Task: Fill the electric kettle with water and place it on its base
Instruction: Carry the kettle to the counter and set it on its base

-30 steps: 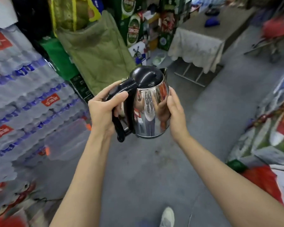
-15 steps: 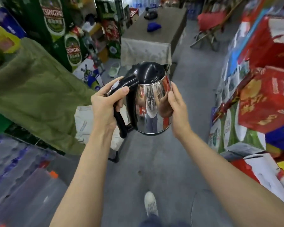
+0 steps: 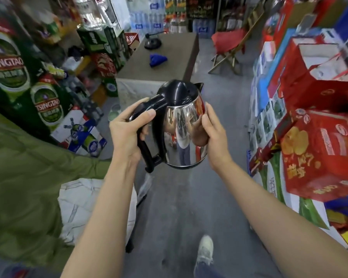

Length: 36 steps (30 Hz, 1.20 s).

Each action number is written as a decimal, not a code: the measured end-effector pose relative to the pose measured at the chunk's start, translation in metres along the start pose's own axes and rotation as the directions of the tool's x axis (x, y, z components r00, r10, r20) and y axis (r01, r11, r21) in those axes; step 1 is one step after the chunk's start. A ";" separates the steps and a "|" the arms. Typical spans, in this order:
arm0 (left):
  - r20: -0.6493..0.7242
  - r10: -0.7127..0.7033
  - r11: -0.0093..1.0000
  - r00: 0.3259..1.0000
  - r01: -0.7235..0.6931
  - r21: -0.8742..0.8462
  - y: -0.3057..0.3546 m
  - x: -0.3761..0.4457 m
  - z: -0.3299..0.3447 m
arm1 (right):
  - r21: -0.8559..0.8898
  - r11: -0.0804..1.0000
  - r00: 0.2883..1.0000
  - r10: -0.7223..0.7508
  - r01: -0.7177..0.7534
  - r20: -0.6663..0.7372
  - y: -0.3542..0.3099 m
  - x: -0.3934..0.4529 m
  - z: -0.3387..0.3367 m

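Note:
A shiny steel electric kettle [image 3: 181, 137] with a black lid and black handle is held in mid-air in front of me, roughly upright, lid closed. My left hand [image 3: 129, 133] grips the black handle, thumb on top. My right hand [image 3: 211, 133] presses flat against the kettle's right side. Far ahead, on a brown table [image 3: 181, 57], sits a round black kettle base [image 3: 152, 44].
A blue cloth [image 3: 158, 60] lies on the table. Green beer cartons [image 3: 28, 87] and a green tarp [image 3: 24, 177] line the left. Red and blue boxes [image 3: 319, 147] are stacked on the right. A folding chair with red fabric [image 3: 228, 51] stands beyond. A grey floor aisle [image 3: 179, 207] runs between.
My view has swung right and forward along the aisle; the table and base have come closer into view. Both hands keep the same hold on the kettle.

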<state>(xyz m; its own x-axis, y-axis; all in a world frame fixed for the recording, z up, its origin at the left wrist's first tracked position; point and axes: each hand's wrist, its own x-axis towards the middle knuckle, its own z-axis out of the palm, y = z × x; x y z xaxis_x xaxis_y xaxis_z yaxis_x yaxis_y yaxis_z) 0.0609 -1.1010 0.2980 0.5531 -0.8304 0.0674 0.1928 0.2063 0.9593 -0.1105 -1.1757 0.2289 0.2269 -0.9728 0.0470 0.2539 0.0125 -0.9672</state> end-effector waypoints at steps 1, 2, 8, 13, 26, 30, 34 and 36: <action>0.000 0.003 1.000 1.000 -0.003 -0.005 -0.005 0.016 0.009 | -0.001 1.000 1.000 0.003 -0.003 0.003 0.001 0.020 -0.004; -0.001 0.006 1.000 1.000 -0.006 -0.011 -0.009 0.032 0.017 | -0.010 1.000 1.000 0.008 -0.008 0.012 -0.001 0.038 -0.007; 0.011 0.022 1.000 1.000 -0.022 -0.002 -0.031 0.138 0.070 | -0.026 1.000 1.000 0.005 -0.005 0.028 -0.003 0.155 -0.021; 0.002 0.012 1.000 1.000 -0.012 -0.013 -0.052 0.230 0.108 | 0.014 1.000 1.000 -0.006 0.006 0.023 -0.003 0.254 -0.029; -0.054 0.046 0.999 0.997 -0.045 0.013 -0.086 0.481 0.201 | -0.040 0.999 0.992 0.007 -0.002 0.129 0.000 0.539 -0.037; -0.104 0.053 0.998 0.993 -0.050 0.028 -0.106 0.555 0.226 | -0.032 0.999 0.982 0.043 -0.037 0.184 0.011 0.628 -0.041; -0.190 0.067 0.997 0.980 -0.060 0.038 -0.124 0.621 0.249 | -0.043 0.995 0.964 0.093 -0.085 0.251 0.026 0.718 -0.043; -0.242 0.067 0.998 0.968 -0.065 0.016 -0.131 0.651 0.258 | -0.059 0.993 0.945 0.115 -0.102 0.305 0.031 0.760 -0.038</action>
<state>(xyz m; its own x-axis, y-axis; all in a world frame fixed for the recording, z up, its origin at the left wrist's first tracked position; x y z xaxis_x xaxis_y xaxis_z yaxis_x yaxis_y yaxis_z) 0.1867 -1.8022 0.2866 0.7445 -0.6647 0.0628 0.1437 0.2514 0.9571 0.0340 -1.9233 0.2250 0.5302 -0.8478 0.0094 0.1737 0.0978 -0.9799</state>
